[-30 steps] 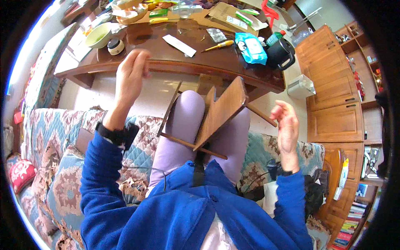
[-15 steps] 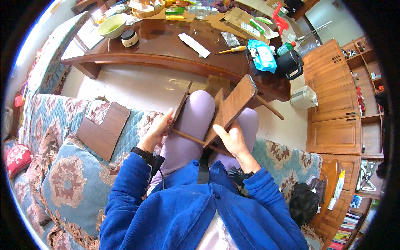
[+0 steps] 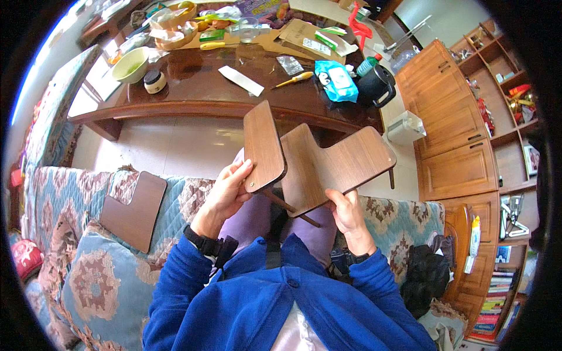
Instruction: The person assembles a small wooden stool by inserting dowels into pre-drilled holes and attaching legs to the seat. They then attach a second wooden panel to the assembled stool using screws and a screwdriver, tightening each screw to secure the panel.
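Over my lap I hold a brown wooden piece made of panels and thin round rods. My left hand (image 3: 229, 188) is closed on the near corner of its smaller rounded panel (image 3: 264, 143), thumb on top near a small round metal fitting. With thumb and fingers, my right hand (image 3: 350, 216) pinches the near edge of the wider L-shaped panel (image 3: 322, 167). Wooden rods (image 3: 280, 202) show beneath the panels; how they join is partly hidden. A separate L-shaped panel (image 3: 137, 213) lies on the sofa to my left.
Ahead stands a dark glossy table (image 3: 199, 73) bearing a screwdriver (image 3: 294, 79), a white strip (image 3: 241, 81), a blue wipes pack (image 3: 336, 82), a black kettle (image 3: 376, 86), a jar (image 3: 155, 82) and a green bowl (image 3: 130, 65). Wooden cabinets (image 3: 453, 117) line the right. Patterned cushions (image 3: 102, 278) lie left.
The wooden piece has been lifted and turned, so its panels' broad faces now show upward. Both hands have kept hold; my right thumb has shifted to the near edge. My view has shifted slightly.
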### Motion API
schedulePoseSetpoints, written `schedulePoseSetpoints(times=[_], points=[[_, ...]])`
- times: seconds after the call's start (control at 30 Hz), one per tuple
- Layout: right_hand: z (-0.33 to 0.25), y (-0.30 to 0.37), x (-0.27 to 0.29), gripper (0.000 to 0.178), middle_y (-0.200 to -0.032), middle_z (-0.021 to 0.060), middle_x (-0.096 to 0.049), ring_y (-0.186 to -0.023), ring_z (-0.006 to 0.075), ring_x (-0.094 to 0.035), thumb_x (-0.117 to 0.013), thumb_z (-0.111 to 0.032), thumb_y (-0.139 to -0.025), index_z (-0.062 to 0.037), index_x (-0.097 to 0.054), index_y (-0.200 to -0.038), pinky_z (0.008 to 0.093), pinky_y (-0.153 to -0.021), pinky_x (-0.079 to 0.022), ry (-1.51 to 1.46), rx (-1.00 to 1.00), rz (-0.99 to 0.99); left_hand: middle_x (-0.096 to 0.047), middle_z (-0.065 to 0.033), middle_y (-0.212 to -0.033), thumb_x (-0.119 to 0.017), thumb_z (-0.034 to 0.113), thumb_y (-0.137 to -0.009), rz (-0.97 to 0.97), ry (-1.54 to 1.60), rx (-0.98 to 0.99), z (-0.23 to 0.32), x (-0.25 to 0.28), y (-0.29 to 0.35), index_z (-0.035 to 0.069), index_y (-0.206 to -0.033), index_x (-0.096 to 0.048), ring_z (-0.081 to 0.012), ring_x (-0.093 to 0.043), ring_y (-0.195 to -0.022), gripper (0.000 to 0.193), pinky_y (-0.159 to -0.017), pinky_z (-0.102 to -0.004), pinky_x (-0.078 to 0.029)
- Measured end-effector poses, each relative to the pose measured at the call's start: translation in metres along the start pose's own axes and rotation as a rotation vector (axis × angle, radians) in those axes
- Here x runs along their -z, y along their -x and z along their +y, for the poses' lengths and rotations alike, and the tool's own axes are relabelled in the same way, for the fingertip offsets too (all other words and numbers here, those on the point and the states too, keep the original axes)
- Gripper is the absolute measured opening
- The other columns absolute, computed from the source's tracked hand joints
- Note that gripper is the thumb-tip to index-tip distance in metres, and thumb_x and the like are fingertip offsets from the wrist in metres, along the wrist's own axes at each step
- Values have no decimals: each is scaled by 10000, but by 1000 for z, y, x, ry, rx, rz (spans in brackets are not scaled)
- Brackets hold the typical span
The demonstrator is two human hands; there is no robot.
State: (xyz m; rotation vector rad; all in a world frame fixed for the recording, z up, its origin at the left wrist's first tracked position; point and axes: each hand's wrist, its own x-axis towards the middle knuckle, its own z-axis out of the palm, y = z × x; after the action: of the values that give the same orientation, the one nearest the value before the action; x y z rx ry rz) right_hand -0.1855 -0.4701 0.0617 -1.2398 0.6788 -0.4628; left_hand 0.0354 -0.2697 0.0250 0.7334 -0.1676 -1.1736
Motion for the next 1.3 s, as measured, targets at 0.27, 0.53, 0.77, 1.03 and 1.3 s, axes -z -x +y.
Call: schedulePoseSetpoints(times=[0.27,0.53,0.77,1.03,1.3], points=[[-36,12,14,302,-1183,91,-659,-1050,166,-596,-653,-112,-996,70,-629,-1236,319,-950,-466,357,300,182,-569,71,-797,-623,327,-1030,-53,-255,61,-11,-25,13,53,-1268,-596,-2,-380,-543,364,-466,-182,-267],[-62,11,17,199,-853,55,-675,-676,133,-531,-653,-155,-1023,43,-667,-1028,294,-611,-445,669,834,308,-687,14,-1000,-568,286,-1060,-37,-535,211,-49,-53,-14,14,-1390,-584,-13,-382,-581,427,-485,-193,-299],[-69,5,31,527,-1271,200,-686,-1196,384,-657,-613,139,-763,-30,-682,-1258,452,-1017,-540,1118,1187,155,-721,-63,-1135,-547,267,-1064,47,-334,193,-55,-40,-43,7,-1453,-497,-11,-333,-535,470,-459,-190,-264],[-39,25,30,408,-1327,174,-662,-1235,341,-635,-567,-41,-883,-133,-720,-1251,469,-1030,-520,1474,1151,96,-485,81,-697,-536,372,-1078,32,-244,37,-58,-36,-40,93,-1098,-640,-11,-280,-466,298,-425,-209,-223],[-46,26,28,515,-1346,162,-652,-1247,337,-623,-638,21,-764,-118,-717,-1253,466,-1055,-496,1420,1086,88,-421,88,-656,-394,602,-1071,42,-151,107,-40,-62,-21,124,-953,-593,-37,-260,-467,531,-433,-218,-186]])
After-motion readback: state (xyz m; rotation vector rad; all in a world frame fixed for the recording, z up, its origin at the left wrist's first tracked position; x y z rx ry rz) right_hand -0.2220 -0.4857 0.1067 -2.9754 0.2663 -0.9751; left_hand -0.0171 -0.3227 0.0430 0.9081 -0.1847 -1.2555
